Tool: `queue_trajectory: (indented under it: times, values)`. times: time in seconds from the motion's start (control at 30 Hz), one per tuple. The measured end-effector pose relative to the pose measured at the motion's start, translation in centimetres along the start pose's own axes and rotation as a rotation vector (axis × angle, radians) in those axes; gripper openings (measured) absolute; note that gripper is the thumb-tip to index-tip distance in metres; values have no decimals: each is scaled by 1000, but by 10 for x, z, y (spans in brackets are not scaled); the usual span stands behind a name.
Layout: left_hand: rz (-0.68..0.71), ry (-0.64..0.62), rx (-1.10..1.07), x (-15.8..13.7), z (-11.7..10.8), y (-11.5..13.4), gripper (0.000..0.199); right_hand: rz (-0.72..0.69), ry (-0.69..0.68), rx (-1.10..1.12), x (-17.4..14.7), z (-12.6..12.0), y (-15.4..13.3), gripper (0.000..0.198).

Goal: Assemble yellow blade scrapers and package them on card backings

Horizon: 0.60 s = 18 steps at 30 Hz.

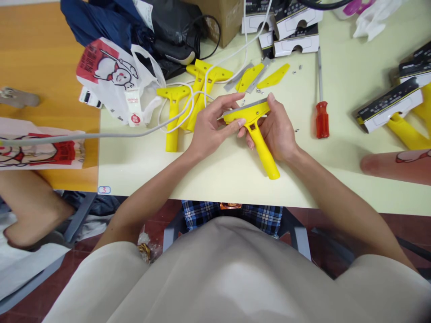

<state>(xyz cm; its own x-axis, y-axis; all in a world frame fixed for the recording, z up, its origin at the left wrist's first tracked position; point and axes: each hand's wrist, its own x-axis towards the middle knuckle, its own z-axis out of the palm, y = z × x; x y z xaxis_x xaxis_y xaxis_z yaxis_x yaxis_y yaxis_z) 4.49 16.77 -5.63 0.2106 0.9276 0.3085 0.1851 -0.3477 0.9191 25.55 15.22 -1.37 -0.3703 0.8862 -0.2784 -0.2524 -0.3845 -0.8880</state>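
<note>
A yellow scraper (257, 134) with a grey metal blade along its head is held above the table between both hands. My left hand (215, 123) grips the left end of the head, thumb on the yellow face. My right hand (278, 128) closes around the right end, its thumb at the blade's corner and its fingers partly hidden behind the head. The scraper's handle slants down toward the table's near edge. Beyond the hands lie a loose yellow cover plate (274, 76), another yellow plate (249, 77), grey blades (259, 76) and several small screws (259, 91).
Yellow scraper handles (173, 116) lie to the left under a white cable (148, 131). A red-handled screwdriver (322, 119) rests at the right. Boxes (296, 42) stand at the back, a plastic bag (117, 76) at the left. A pink cylinder (393, 167) is far right.
</note>
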Motion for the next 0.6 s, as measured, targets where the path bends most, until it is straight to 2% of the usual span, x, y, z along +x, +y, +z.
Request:
queue_trajectory:
  times: [0.27, 0.6]
  values:
    - [6, -36, -75, 2, -2, 6, 55, -83, 10, -75, -6, 3, -1, 75]
    - [6, 21, -110, 0, 5, 9, 45, -84, -14, -154, -8, 2, -7, 80]
